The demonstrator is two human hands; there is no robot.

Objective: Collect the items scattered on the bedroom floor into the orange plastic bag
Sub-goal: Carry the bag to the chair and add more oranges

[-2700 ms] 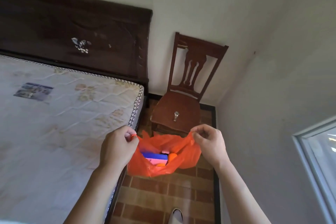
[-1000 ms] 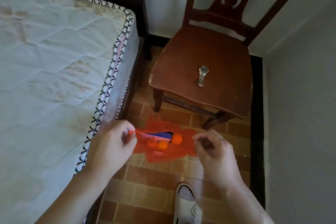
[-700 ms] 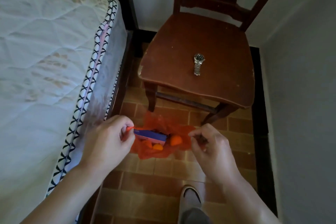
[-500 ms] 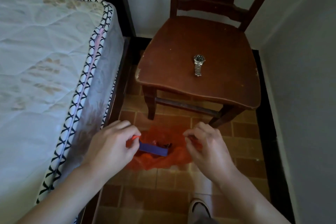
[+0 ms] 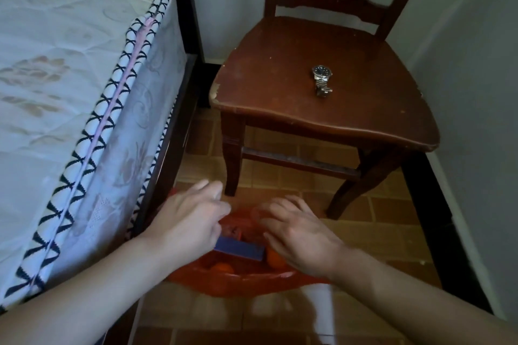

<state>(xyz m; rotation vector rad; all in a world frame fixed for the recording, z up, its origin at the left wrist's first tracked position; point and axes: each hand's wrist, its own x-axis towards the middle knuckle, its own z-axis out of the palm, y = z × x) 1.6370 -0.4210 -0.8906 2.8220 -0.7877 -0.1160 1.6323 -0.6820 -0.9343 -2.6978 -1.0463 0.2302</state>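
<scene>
Forearms reach in from 7 and 5 o'clock over the brown tiled floor [image 5: 378, 210]. The thin orange plastic bag [image 5: 246, 283] lies slumped on those tiles at 6 o'clock, its mouth open upward between both hands. Inside it show a flat blue rectangular box [image 5: 241, 251] and 2 small round orange fruits [image 5: 222, 268], one near the front rim and the other at the right beside the box's end. The left hand [image 5: 187, 221] hovers over the bag's left edge, fingers loosely spread and pointing toward 1 o'clock, pinching nothing that can be seen. The right hand [image 5: 301, 235] lies over the bag's right edge, fingers relaxed and fanned toward 10 o'clock; whether they touch the plastic cannot be told.

At 9 o'clock stands the white quilted mattress [image 5: 70, 98] with black zigzag piping, on a dark wooden bed frame [image 5: 179, 131]. At 1 o'clock, beyond the bag, stands a dark brown wooden chair [image 5: 280, 87] against the pale wall, with a silver metal wristwatch [image 5: 321, 83] lying on its seat.
</scene>
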